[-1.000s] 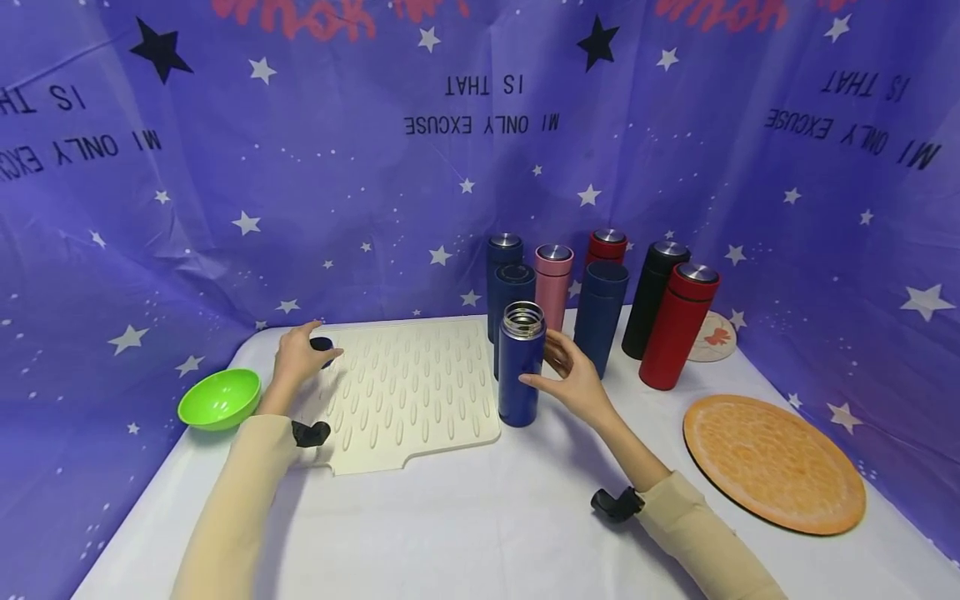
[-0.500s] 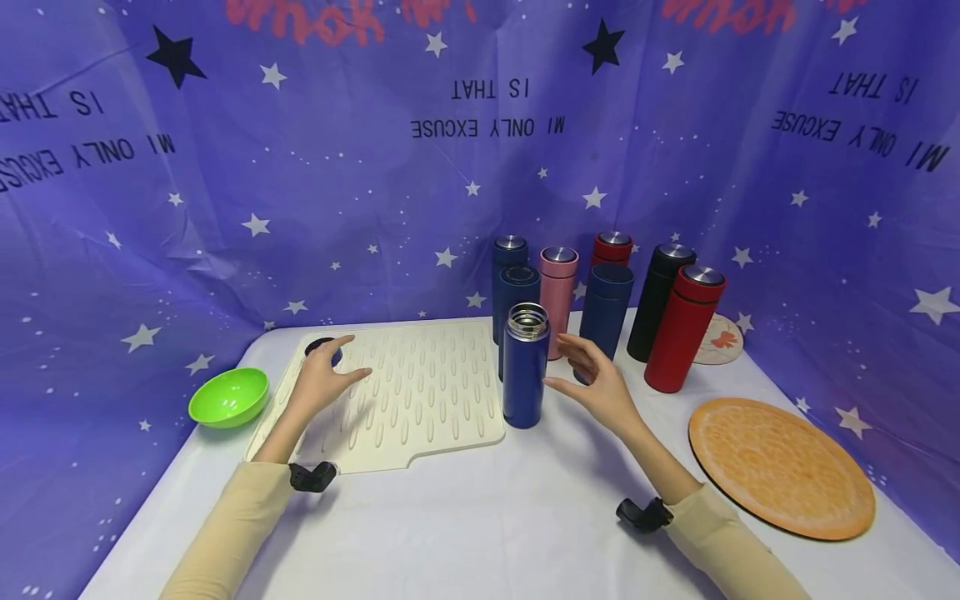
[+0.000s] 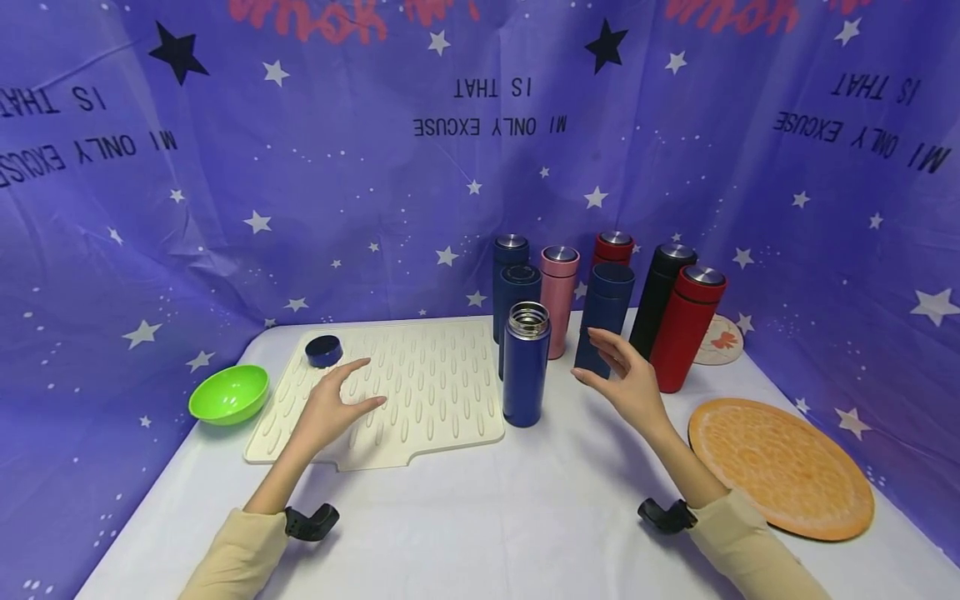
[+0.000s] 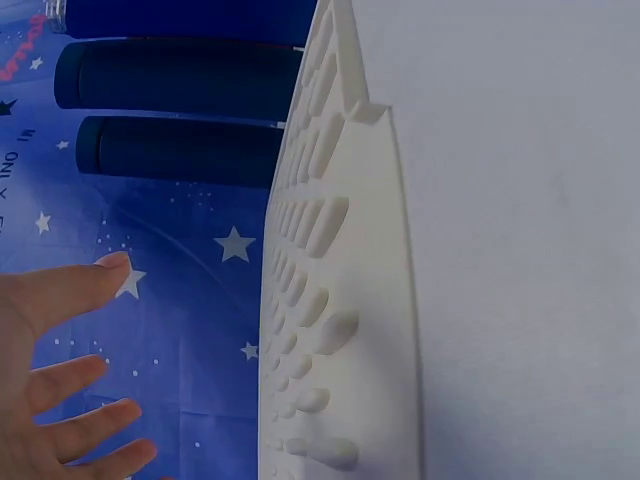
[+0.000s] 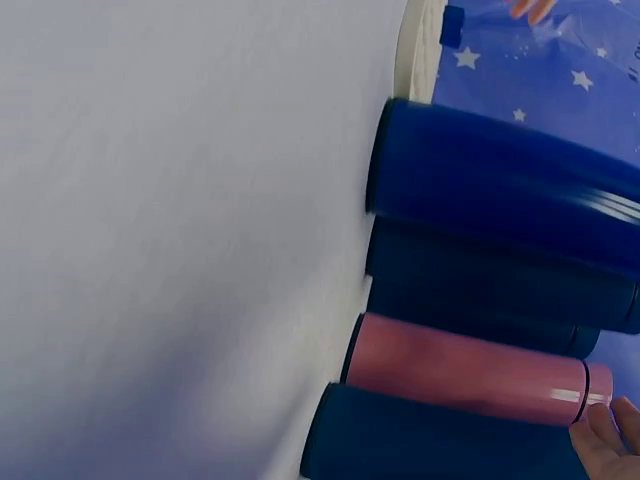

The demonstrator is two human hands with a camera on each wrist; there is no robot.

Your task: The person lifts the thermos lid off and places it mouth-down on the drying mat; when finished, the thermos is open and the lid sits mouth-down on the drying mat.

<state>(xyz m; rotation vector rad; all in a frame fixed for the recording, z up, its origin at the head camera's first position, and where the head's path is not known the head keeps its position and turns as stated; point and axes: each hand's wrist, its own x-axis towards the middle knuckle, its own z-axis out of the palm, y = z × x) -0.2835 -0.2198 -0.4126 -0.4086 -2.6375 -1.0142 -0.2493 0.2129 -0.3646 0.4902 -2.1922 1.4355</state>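
In the head view a glossy blue thermos bottle (image 3: 524, 375) stands upright without its lid, its steel neck bare, just right of the cream draining mat (image 3: 450, 417). Its dark blue lid (image 3: 324, 352) lies on the mat's far left corner. My left hand (image 3: 330, 408) hovers over the mat's left part, nearer me than the lid, thumb and fingers spread with nothing between them. Right of the uncapped bottle, my right hand (image 3: 628, 385) is held in the air, fingers apart and holding nothing. It is in front of a matte navy bottle (image 3: 602, 321).
Behind the uncapped bottle stand two navy bottles, a pink bottle (image 3: 558, 300) and a red one; a black bottle (image 3: 658, 292) and a red bottle (image 3: 686, 333) stand farther right. A green bowl (image 3: 228, 395) is at left, a round orange mat (image 3: 780, 467) at right.
My left hand has let go of the lid, leaving it on the mat, and drawn back toward me. My right hand has released the blue bottle and moved right.
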